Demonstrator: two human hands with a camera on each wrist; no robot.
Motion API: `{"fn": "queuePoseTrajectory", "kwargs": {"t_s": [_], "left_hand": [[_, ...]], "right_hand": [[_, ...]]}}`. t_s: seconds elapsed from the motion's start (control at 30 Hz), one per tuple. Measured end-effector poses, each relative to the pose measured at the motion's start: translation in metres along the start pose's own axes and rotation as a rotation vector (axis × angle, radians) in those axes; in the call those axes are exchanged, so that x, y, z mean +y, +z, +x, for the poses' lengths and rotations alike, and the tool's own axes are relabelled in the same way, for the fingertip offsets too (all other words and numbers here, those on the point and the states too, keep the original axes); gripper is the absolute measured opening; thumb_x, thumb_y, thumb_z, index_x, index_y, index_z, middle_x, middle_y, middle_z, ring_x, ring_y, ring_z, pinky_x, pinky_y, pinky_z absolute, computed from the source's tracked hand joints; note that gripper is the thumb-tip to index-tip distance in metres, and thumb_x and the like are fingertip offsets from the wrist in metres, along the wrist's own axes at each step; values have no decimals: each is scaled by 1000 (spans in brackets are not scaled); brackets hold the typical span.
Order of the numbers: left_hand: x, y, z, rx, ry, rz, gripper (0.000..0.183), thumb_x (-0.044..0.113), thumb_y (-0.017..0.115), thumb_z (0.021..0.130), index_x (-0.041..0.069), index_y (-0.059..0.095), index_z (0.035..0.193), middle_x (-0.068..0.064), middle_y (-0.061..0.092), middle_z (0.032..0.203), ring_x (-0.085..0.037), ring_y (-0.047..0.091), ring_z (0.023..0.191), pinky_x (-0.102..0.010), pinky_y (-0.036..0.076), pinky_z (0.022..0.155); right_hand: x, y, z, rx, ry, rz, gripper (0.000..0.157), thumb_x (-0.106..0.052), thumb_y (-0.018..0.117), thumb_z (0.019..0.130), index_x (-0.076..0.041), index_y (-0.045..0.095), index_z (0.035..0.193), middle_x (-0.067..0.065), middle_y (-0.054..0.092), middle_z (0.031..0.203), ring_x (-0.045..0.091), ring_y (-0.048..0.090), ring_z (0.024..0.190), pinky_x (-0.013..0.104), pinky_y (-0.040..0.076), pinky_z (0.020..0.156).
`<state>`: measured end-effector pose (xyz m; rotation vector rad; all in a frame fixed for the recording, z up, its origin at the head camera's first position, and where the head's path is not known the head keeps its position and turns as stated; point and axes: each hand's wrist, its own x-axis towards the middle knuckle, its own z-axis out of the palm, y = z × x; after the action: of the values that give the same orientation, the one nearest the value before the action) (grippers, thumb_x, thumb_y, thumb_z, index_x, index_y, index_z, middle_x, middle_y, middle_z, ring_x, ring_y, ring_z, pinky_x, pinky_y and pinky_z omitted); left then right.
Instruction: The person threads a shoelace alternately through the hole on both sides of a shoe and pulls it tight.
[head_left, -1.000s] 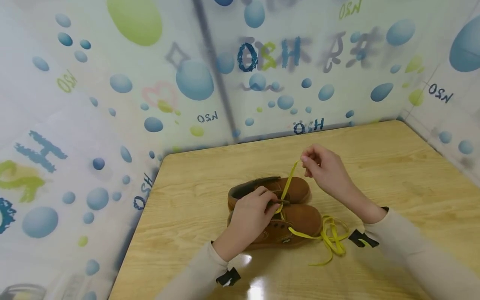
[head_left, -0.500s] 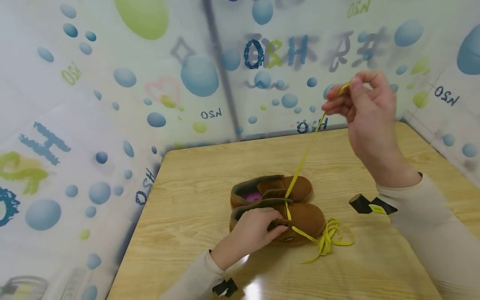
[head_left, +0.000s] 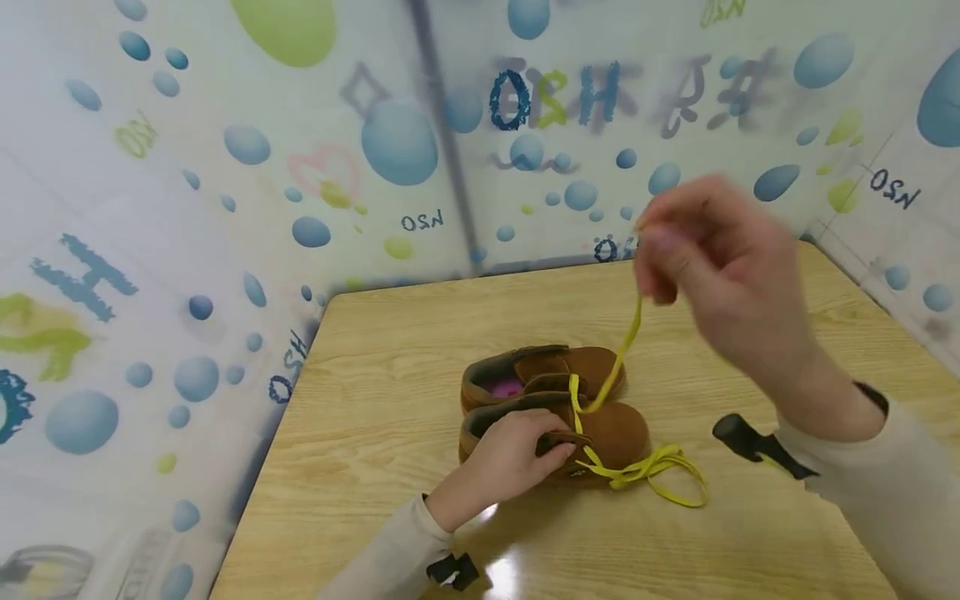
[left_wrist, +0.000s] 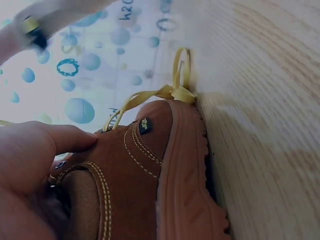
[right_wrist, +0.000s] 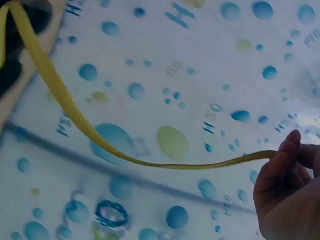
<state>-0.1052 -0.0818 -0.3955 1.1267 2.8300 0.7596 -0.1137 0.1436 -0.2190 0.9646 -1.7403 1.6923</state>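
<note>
Two brown shoes stand side by side on the table, toes to the right. My left hand point(head_left: 510, 458) holds the near shoe point(head_left: 624, 433) at its eyelet flap, thumb and fingers on either side of the edge. Raised above the toes, my right hand point(head_left: 738, 283) pinches one end of the yellow shoelace point(head_left: 632, 329), which hangs in a slack curve to the near shoe. In the right wrist view the fingertips grip that shoelace point(right_wrist: 185, 166). The rest of the lace lies looped beside the near toe. Behind it sits the far shoe point(head_left: 596, 362), touched by neither hand.
The light wooden table point(head_left: 375, 375) extends around the shoes. A patterned curtain point(head_left: 337, 125) with blue and green drops hangs behind and to the left. Black straps point(head_left: 453, 572) with small cameras sit at both wrists.
My right hand rose with the lace, drawing it taut, then came down somewhat, and the lace now sags. My left hand shifted from near the tongue to the near shoe's eyelet flap.
</note>
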Motion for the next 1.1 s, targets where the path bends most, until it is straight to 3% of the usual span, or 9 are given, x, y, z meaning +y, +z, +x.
{"fn": "queuePoseTrajectory", "kwargs": {"t_s": [0.07, 0.17, 0.3, 0.47, 0.67, 0.8, 0.97, 1.03, 1.1], "left_hand": [[-2, 0, -1, -3, -17, -53, 13, 26, 66, 96, 17, 73, 101, 5, 73, 99, 0, 63, 83, -15, 52, 77], [-5, -2, 0, -10, -47, -159, 13, 23, 65, 96, 14, 73, 103, 3, 74, 100, -1, 62, 83, -16, 51, 78], [-9, -7, 1, -44, -80, -292, 16, 19, 62, 97, 13, 73, 105, 1, 73, 99, -1, 52, 74, -15, 46, 71], [-11, -11, 2, -110, -129, -351, 20, 21, 58, 98, 14, 75, 105, 1, 72, 99, -1, 49, 70, -16, 44, 70], [-13, -13, 6, -137, -201, -399, 20, 25, 59, 98, 16, 76, 103, 3, 71, 89, -2, 51, 68, -18, 46, 69], [-16, -17, 9, -163, -224, -465, 26, 22, 52, 101, 15, 77, 105, 4, 73, 97, -4, 51, 71, -18, 46, 73], [-24, -22, 12, -264, -276, -651, 32, 8, 45, 99, 7, 75, 111, 5, 53, 65, -7, 34, 52, -22, 35, 54], [-27, -23, 14, -309, -283, -701, 31, 3, 47, 98, 4, 74, 113, 5, 46, 64, -7, 35, 53, -22, 33, 53], [-28, -24, 15, -342, -262, -682, 27, 3, 52, 97, 4, 73, 114, 4, 52, 68, -7, 40, 57, -22, 36, 56]], "right_hand": [[13, 11, -29, -228, 108, -207, 11, 3, 60, 94, -3, 68, 100, -3, 65, 73, 6, 54, 58, 21, 45, 53], [40, 24, -70, -529, 221, -444, 16, -4, 65, 93, -17, 72, 100, -8, 70, 85, -1, 55, 67, 20, 48, 59], [65, 35, -110, -695, 282, -620, 10, -6, 68, 91, -15, 71, 97, -4, 72, 85, -3, 55, 67, 18, 46, 60], [71, 42, -135, -702, 247, -827, 13, -9, 73, 87, -16, 63, 82, -8, 63, 67, -3, 44, 55, 17, 40, 53], [65, 53, -144, -629, 172, -1014, 25, -9, 77, 81, -18, 57, 68, -10, 54, 55, 1, 42, 49, 18, 36, 49], [58, 63, -144, -610, 202, -1108, 28, -8, 76, 80, -16, 54, 65, -8, 50, 52, 5, 43, 46, 20, 34, 45], [52, 76, -143, -620, 277, -1184, 15, -3, 74, 76, -11, 62, 72, -6, 50, 53, 8, 46, 48, 25, 36, 42], [51, 81, -144, -634, 306, -1218, 14, -3, 75, 74, -11, 63, 74, -6, 50, 54, 8, 46, 48, 26, 37, 42], [50, 86, -146, -635, 313, -1250, 16, -3, 76, 74, -11, 62, 72, -6, 49, 54, 8, 45, 47, 27, 38, 41]]}}
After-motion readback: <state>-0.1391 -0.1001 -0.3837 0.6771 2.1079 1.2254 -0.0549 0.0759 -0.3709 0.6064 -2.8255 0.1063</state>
